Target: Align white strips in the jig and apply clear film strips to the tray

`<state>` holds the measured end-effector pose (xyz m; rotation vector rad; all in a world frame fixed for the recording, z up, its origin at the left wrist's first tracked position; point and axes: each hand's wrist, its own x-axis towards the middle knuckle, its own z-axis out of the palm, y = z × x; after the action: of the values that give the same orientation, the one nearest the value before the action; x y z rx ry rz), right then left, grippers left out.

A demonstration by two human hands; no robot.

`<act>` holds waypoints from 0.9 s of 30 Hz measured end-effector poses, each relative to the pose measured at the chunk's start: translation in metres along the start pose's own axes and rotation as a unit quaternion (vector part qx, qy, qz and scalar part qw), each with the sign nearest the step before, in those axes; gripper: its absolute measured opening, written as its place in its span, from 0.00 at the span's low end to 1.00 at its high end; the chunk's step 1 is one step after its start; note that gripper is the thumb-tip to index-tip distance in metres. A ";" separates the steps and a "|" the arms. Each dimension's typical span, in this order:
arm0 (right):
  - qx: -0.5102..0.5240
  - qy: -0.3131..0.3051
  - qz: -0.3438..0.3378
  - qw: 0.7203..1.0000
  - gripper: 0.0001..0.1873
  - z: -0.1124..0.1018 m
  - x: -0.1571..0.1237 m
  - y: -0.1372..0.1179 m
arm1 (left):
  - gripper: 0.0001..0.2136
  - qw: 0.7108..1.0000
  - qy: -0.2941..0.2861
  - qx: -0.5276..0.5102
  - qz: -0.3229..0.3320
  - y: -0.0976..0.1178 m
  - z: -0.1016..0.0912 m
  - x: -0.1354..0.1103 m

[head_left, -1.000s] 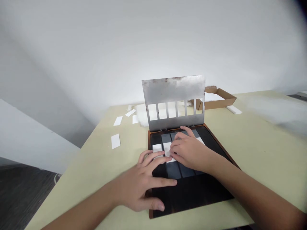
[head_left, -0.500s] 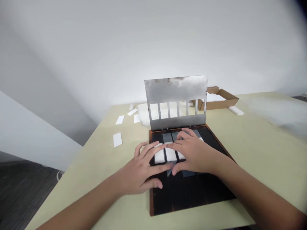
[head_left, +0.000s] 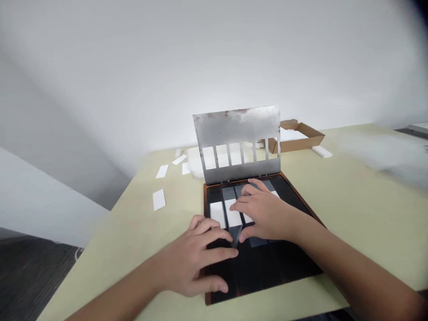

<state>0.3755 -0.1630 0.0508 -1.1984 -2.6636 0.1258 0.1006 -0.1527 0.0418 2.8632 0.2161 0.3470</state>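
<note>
A black board [head_left: 261, 267] with a brown rim lies on the table, its hinged metal plate [head_left: 237, 127] raised at the back. White cards [head_left: 218, 214] lie in a row on the board, over greyish film strips [head_left: 228, 193]. My right hand [head_left: 262, 209] rests over this row, index fingertip on the second card [head_left: 233, 218], thumb apart below it. From that card's near edge a translucent film flap [head_left: 236, 232] stands up at a tilt. My left hand [head_left: 200, 256] has its fingers spread, with middle and index fingertips beside the flap; contact is unclear.
Several loose white cards [head_left: 159, 199] lie on the pale table [head_left: 127, 249] to the left. A cardboard tray [head_left: 301, 145] holding white pieces stands behind on the right, with a white block [head_left: 322, 151] beside it. A wall [head_left: 167, 67] rises behind the table.
My left hand has moved back toward me, off the first two white cards and down beside the film flap. The right hand stays nearly in place. The view has shifted slightly.
</note>
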 end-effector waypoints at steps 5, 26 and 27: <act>0.004 0.007 -0.004 1.000 0.32 0.001 -0.001 0.002 | 0.22 1.000 0.022 0.017 0.009 0.009 0.003 0.003; -0.002 0.037 0.036 0.999 0.15 0.007 0.006 -0.004 | 0.27 0.988 0.111 0.049 -0.095 0.001 0.017 0.004; -0.007 0.036 0.040 0.999 0.12 0.008 0.007 -0.004 | 0.26 0.987 0.124 0.051 -0.093 0.001 0.016 0.003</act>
<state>0.3668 -0.1603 0.0451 -1.2894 -2.5591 0.0758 0.1077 -0.1563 0.0279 2.8618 0.5578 0.6718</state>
